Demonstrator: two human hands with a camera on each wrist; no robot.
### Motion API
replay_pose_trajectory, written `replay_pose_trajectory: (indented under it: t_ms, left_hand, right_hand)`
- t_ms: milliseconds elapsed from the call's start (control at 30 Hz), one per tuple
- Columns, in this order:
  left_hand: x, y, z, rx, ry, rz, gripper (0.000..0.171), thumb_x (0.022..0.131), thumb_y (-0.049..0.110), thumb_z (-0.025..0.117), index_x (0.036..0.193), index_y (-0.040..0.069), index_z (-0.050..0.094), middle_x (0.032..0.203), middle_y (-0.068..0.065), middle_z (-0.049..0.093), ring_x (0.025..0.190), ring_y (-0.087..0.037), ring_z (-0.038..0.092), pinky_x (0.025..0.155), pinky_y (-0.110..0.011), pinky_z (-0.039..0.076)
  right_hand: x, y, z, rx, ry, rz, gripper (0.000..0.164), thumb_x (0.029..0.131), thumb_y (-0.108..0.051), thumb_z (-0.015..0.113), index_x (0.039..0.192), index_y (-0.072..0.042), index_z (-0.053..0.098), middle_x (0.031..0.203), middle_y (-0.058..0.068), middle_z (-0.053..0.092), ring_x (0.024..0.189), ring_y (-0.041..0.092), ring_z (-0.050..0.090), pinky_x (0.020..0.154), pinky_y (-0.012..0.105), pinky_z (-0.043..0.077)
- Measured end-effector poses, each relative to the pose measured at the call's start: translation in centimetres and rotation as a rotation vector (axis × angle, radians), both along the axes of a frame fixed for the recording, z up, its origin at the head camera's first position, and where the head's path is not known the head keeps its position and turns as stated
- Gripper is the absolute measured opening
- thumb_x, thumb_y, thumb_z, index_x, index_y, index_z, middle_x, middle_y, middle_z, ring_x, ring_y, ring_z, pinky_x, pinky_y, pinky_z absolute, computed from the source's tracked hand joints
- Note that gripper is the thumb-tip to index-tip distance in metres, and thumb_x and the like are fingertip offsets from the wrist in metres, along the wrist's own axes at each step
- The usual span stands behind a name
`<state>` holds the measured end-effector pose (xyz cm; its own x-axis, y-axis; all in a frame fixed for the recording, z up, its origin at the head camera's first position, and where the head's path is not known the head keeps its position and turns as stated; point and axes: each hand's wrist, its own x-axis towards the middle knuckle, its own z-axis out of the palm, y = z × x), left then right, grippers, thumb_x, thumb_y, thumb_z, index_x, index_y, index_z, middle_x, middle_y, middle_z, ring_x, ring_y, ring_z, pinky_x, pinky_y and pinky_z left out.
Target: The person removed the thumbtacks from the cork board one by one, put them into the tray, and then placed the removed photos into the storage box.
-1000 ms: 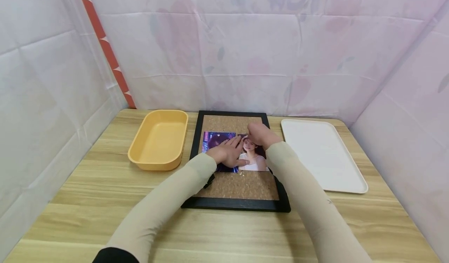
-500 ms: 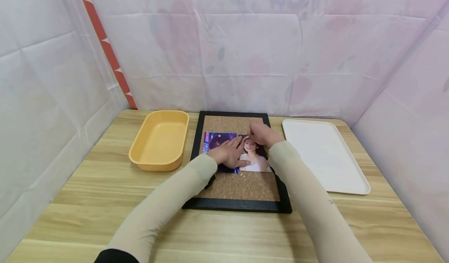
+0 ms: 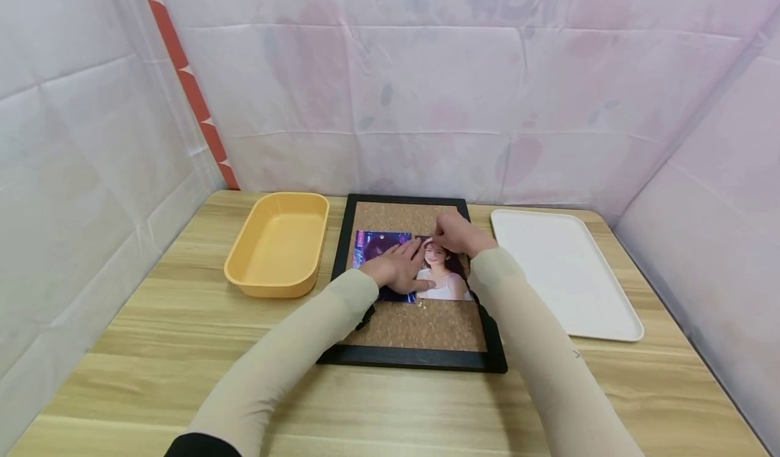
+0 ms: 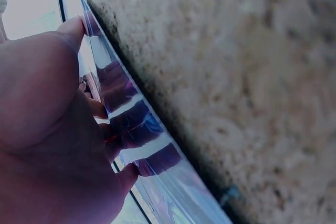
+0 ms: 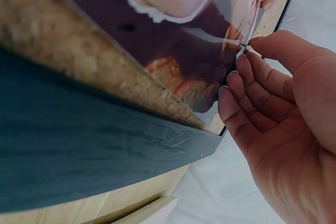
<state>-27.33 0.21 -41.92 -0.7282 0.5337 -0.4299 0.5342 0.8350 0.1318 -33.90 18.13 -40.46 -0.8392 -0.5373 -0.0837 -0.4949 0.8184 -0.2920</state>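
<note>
Board lies flat mid-way across the surface, within easy reach of both hands. On it, side by side: purple photo at left, portrait at right. Left hand spread, palm down over the purple photo, thumb reaching onto the portrait; so placed, I judge, to keep both sheets from sliding. Likely needed: in the left wrist view a photo edge seems to stand slightly off the cork. Right hand at the portrait's top edge, thumb and fingertips pinching a small shiny piece, probably a pin (too small to be sure). Gripping there leaves most of the picture uncovered. Pale dot near the purple photo's top: perhaps another pin. Yellow bin just left of the board, white tray to its right, both presumably kept off the work.
</note>
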Motion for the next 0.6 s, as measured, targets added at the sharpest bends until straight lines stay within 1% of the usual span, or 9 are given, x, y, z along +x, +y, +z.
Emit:
replay_pose_trajectory:
  t_ms: [100, 133, 200, 333, 400, 500, 600]
  left_hand:
    - [0.5, -0.2, 0.6, 0.026, 0.014, -0.017, 0.088, 0.105, 0.063, 0.035, 0.165, 0.009, 0.0, 0.173, -0.01, -0.006, 0.159, -0.024, -0.004, 0.128, -0.042, 0.007]
    - [0.5, -0.3, 0.7, 0.03, 0.016, -0.019, 0.088, 0.105, 0.063, 0.035, 0.165, 0.008, 0.001, 0.173, -0.01, -0.005, 0.159, -0.024, -0.004, 0.128, -0.043, 0.007]
    - [0.6, -0.3, 0.7, 0.033, 0.019, -0.023, 0.089, 0.105, 0.063, 0.035, 0.165, 0.008, 0.001, 0.173, -0.011, -0.005, 0.159, -0.025, -0.004, 0.128, -0.043, 0.008]
    - [0.6, -0.3, 0.7, 0.023, 0.016, -0.023, 0.089, 0.105, 0.064, 0.033, 0.165, 0.008, 0.0, 0.172, -0.01, -0.006, 0.159, -0.025, -0.004, 0.128, -0.042, 0.007]
    - [0.5, -0.3, 0.7, 0.018, 0.009, -0.018, 0.088, 0.105, 0.063, 0.033, 0.165, 0.009, -0.001, 0.172, -0.01, -0.006, 0.159, -0.024, -0.005, 0.128, -0.042, 0.007]
    - [0.6, -0.3, 0.8, 0.015, 0.006, -0.013, 0.087, 0.105, 0.063, 0.033, 0.165, 0.009, -0.001, 0.173, -0.01, -0.007, 0.158, -0.023, -0.006, 0.128, -0.042, 0.006]
    - [0.7, -0.3, 0.9, 0.016, 0.009, -0.018, 0.087, 0.106, 0.062, 0.034, 0.165, 0.008, -0.001, 0.173, -0.01, -0.006, 0.159, -0.024, -0.005, 0.128, -0.042, 0.006]
  right_hand:
    - [0.0, 0.1, 0.0, -0.003, 0.014, -0.01, 0.036, 0.093, -0.002, 0.067, 0.058, -0.008, 0.062, 0.051, -0.006, 0.044, 0.048, 0.01, 0.039, 0.052, 0.024, 0.035]
    - [0.0, 0.1, 0.0, -0.005, 0.015, -0.013, 0.035, 0.093, -0.002, 0.067, 0.058, -0.008, 0.062, 0.051, -0.006, 0.044, 0.048, 0.01, 0.039, 0.052, 0.024, 0.035]
    - [0.1, 0.0, 0.1, -0.008, 0.008, -0.02, 0.037, 0.093, -0.002, 0.065, 0.058, -0.008, 0.061, 0.05, -0.005, 0.043, 0.047, 0.011, 0.039, 0.05, 0.025, 0.035]
    - [0.6, -0.3, 0.2, 0.009, -0.034, -0.047, 0.039, 0.096, -0.003, 0.061, 0.058, -0.01, 0.054, 0.051, -0.004, 0.043, 0.046, 0.011, 0.041, 0.049, 0.025, 0.036]
    - [0.8, -0.5, 0.4, 0.031, -0.049, -0.069, 0.038, 0.097, -0.003, 0.06, 0.061, -0.01, 0.052, 0.054, -0.002, 0.044, 0.048, 0.013, 0.043, 0.05, 0.026, 0.037]
    - [1.1, -0.9, 0.6, 0.067, -0.044, -0.097, 0.032, 0.097, -0.003, 0.058, 0.067, -0.01, 0.054, 0.059, 0.0, 0.047, 0.054, 0.016, 0.047, 0.056, 0.029, 0.04]
    - [1.2, -1.1, 0.7, 0.088, -0.039, -0.102, 0.029, 0.097, -0.001, 0.055, 0.069, -0.008, 0.055, 0.063, 0.002, 0.048, 0.06, 0.02, 0.049, 0.061, 0.033, 0.043]
